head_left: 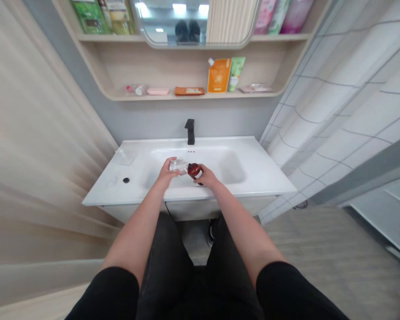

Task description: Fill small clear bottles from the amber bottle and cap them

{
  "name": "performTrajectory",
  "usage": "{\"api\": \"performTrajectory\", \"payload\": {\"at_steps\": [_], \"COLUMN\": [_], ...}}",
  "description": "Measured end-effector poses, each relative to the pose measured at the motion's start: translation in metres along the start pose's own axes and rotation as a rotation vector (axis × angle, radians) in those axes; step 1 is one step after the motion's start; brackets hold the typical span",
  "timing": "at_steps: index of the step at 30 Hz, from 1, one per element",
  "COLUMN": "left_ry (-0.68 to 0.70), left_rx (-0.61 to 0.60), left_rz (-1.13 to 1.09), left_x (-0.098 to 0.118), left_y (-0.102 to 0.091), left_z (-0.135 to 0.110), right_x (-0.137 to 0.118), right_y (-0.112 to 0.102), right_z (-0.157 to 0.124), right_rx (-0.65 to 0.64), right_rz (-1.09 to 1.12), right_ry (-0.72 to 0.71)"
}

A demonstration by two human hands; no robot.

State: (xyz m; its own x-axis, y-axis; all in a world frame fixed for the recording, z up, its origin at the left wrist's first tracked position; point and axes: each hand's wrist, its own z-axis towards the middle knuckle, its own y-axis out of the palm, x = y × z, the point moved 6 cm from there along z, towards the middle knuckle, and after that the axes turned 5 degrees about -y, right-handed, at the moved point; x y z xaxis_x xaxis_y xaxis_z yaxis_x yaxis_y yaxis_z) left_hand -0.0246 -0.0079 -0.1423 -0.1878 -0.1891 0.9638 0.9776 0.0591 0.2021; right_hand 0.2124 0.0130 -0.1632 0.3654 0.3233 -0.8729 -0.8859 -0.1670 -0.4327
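My left hand [166,172] is closed round a small clear container [178,165], held over the front of the white sink basin [226,164]. My right hand [206,176] grips a small dark red-brown bottle [193,170], tipped so its top meets the clear container. Both hands hang just above the basin, in front of the black faucet [190,131].
A small black cap or plug [126,180] and a clear item [125,155] lie on the left countertop. The shelf above holds an orange pouch [219,75], a green tube [236,73], soap dishes and small bottles. Tiled wall stands right, panelled wall left.
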Motion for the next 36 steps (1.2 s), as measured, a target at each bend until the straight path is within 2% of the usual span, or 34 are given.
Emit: {"api": "performTrajectory", "payload": {"at_steps": [5,12,36], "left_ry": [-0.014,-0.060,-0.003], "left_rx": [0.035,0.018,-0.035], "left_rz": [-0.024,-0.024,-0.005], "left_x": [-0.005,-0.010,-0.007], "left_y": [-0.004,-0.004,-0.005], "left_z": [0.002,0.002,0.002], "right_x": [0.000,0.000,-0.005], "right_y": [0.000,0.001,0.000], "right_z": [-0.001,-0.001,-0.003], "right_rx": [-0.013,-0.008,-0.033], "right_rz": [-0.002,-0.001,-0.060], "right_ry": [0.012,-0.010,-0.015]}}
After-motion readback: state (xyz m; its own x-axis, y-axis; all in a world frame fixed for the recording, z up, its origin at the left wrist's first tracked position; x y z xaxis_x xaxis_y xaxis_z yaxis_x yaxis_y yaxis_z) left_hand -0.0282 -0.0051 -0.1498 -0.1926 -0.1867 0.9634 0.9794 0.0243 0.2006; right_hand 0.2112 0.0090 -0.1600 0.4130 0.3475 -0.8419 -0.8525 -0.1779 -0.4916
